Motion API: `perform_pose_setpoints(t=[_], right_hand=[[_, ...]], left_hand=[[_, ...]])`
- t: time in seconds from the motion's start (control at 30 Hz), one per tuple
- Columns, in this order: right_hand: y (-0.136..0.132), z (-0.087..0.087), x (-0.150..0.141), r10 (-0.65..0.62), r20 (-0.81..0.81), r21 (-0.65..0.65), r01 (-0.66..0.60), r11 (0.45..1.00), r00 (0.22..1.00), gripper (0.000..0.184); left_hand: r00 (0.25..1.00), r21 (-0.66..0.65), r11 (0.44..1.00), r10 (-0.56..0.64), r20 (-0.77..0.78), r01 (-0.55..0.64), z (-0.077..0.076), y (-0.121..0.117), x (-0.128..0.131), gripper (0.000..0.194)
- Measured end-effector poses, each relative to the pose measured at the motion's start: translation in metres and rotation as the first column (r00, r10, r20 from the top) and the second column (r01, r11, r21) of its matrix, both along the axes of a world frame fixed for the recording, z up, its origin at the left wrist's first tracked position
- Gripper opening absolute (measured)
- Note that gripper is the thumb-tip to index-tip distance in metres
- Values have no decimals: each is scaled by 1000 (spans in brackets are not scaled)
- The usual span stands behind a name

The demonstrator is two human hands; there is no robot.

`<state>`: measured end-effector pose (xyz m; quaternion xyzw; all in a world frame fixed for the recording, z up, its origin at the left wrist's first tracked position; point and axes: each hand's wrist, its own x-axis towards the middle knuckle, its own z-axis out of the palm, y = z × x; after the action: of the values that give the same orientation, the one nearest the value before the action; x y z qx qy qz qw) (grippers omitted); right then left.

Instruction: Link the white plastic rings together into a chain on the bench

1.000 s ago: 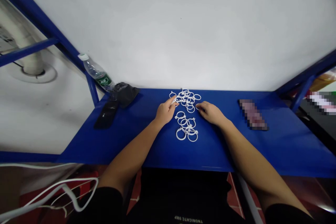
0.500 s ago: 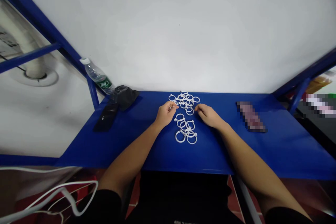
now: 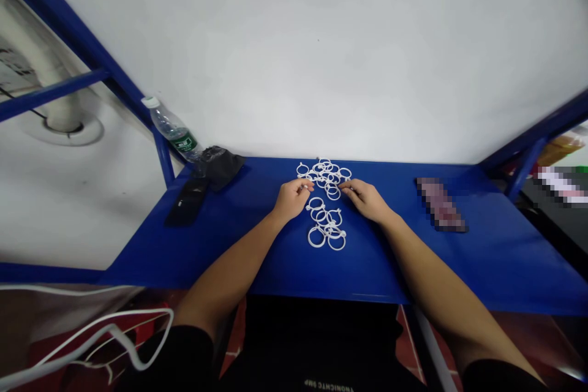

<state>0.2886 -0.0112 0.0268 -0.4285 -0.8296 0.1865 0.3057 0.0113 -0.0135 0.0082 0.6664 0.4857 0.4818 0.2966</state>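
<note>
White plastic rings with small knobs [image 3: 325, 173] lie in a tangled heap near the wall. Closer to me is a second, looser group of the same white rings [image 3: 327, 223]. My left hand [image 3: 291, 199] rests at the heap's left side with its fingers curled in a pinch; a small white bit shows at the fingertips, too small to name. On the heap's right side, my right hand [image 3: 366, 201] has thumb and fingers closed together, the tips against the edge of the rings. Whether it grips one of them is hidden.
The blue tabletop [image 3: 257, 257] meets a pale wall. Toward the left are a clear plastic bottle [image 3: 172, 131], a crumpled black bag [image 3: 223, 166] and a dark flat object [image 3: 186, 202]. A blurred-out flat item [image 3: 441, 205] lies at right. White cables [image 3: 138, 318] hang lower left.
My right hand has moved slightly left, bringing its fingertips to the edge of the ring heap. My left hand has stayed nearly in place. The view has tilted a little.
</note>
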Motion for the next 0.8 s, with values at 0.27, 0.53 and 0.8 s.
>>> perform_pose_setpoints(t=[0.27, 0.53, 0.8], right_hand=[[2, -5, 1, -39, -12, 101, 40, 994, 999, 34], [3, -2, 3, -33, -15, 131, 35, 991, 999, 33], [4, -1, -1, 23, -8, 134, -22, 991, 1000, 46]], left_hand=[[994, 152, 987, -32, -105, 47, 10, -4, -3, 35], [934, 203, 938, -217, -283, 280, 15, -20, -1, 34], [846, 195, 868, -356, -397, 457, 13, -24, 4, 31]])
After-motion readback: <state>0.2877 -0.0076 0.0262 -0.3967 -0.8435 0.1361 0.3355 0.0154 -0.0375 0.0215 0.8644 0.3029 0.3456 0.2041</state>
